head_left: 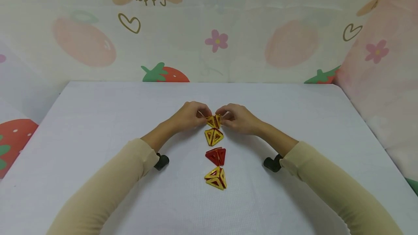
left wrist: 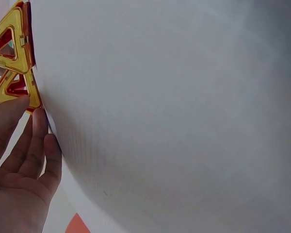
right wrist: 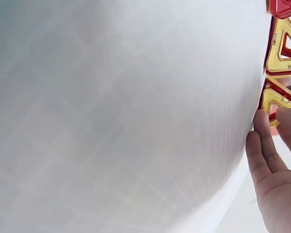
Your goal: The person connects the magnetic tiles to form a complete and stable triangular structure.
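Observation:
A column of small pyramids built from triangular magnetic tiles runs toward me down the white table. At its far end my left hand (head_left: 192,116) pinches the left side of a yellow pyramid (head_left: 214,121), while my right hand (head_left: 241,119) pinches its right side. In the left wrist view, thumb and fingertips meet the lower corner of this yellow pyramid (left wrist: 34,99). The right wrist view has thumb and fingers gripping the yellow pyramid's (right wrist: 267,97) near corner. Just in front sits a second yellow pyramid (head_left: 213,137), then a red pyramid (head_left: 220,156) and a nearer yellow pyramid (head_left: 215,181).
The white table (head_left: 130,198) ends at a back edge before a printed curtain (head_left: 245,57). A black wrist device (head_left: 161,162) shows under the left sleeve, and another black wrist device (head_left: 272,164) under the right one.

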{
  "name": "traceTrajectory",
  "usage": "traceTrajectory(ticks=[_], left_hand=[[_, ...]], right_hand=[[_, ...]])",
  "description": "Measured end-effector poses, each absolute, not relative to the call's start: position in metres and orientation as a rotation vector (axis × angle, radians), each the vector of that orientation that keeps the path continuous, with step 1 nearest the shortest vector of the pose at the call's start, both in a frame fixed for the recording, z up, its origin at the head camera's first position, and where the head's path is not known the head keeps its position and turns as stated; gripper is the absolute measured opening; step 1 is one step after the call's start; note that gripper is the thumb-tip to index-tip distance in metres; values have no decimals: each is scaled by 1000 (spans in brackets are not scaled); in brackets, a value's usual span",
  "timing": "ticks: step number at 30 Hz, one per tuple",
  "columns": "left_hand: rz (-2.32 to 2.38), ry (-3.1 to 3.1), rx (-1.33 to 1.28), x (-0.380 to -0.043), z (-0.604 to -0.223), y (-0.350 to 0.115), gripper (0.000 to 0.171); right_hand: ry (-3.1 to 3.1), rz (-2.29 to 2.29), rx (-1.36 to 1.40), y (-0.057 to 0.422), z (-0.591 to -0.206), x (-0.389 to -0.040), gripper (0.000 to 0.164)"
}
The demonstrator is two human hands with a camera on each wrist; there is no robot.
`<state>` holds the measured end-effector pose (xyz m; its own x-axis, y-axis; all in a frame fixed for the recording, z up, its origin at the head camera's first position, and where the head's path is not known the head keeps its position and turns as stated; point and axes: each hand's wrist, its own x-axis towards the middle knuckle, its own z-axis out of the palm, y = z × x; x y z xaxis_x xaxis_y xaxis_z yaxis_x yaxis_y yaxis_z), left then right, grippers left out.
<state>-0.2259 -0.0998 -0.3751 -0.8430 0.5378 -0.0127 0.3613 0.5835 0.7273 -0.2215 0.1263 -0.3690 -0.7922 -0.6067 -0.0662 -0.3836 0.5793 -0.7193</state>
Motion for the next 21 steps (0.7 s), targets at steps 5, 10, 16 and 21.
traceTrajectory(ticks=[5, 10, 16, 21], left_hand=[[1101, 2579, 737, -227, -375, -100, 16], [1098, 2575, 731, -228, -376, -100, 16], [1094, 2572, 731, -227, -374, -102, 17], [1117, 2605, 693, -229, -371, -111, 18]], right_hand=[[2512, -1031, -806, 126, -370, -222, 34], [2508, -1034, -789, 126, -371, -223, 34], [2517, -1014, -786, 127, -368, -222, 34], [2676, -823, -884, 135, -359, -225, 36]])
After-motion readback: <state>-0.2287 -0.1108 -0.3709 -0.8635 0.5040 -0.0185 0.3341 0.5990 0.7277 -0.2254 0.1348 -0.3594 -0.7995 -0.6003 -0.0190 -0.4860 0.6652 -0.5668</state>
